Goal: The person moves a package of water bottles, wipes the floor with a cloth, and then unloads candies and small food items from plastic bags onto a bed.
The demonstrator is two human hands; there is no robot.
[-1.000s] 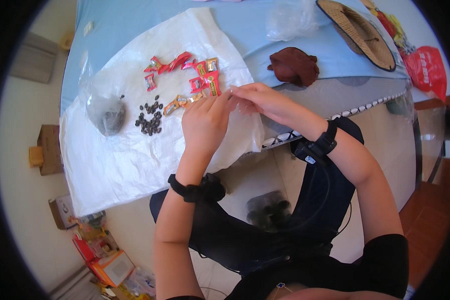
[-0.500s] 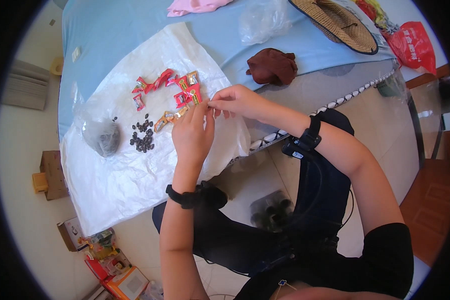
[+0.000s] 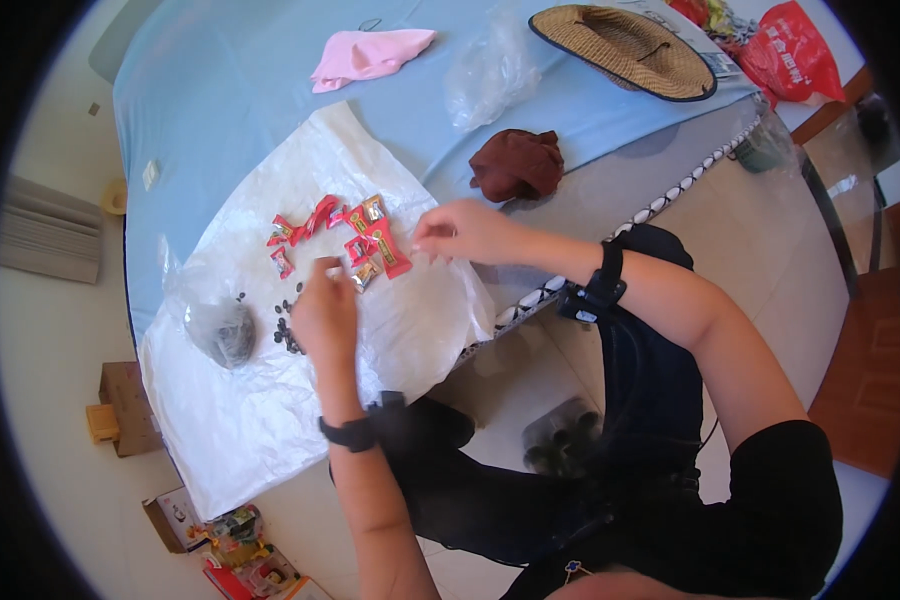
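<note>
My left hand hovers low over the white sheet, between dark beans and a gold-wrapped candy. Its fingers bend downward as if closed, and the back of the hand hides whatever lies in or under them. To its right, my right hand is raised at the sheet's edge with fingers curled toward the thumb; anything in that pinch is too small to make out. Red-wrapped candies lie in a loose arc between the hands.
A clear bag with dark contents sits left of the beans. Beyond are a brown cloth bundle, crumpled clear plastic, a pink cloth and a straw hat. A red bag rests at far right.
My hands, together at the fingertips before, have parted. The left hand has moved left and now covers some orange packets and beans. The whole view has shifted down slightly.
</note>
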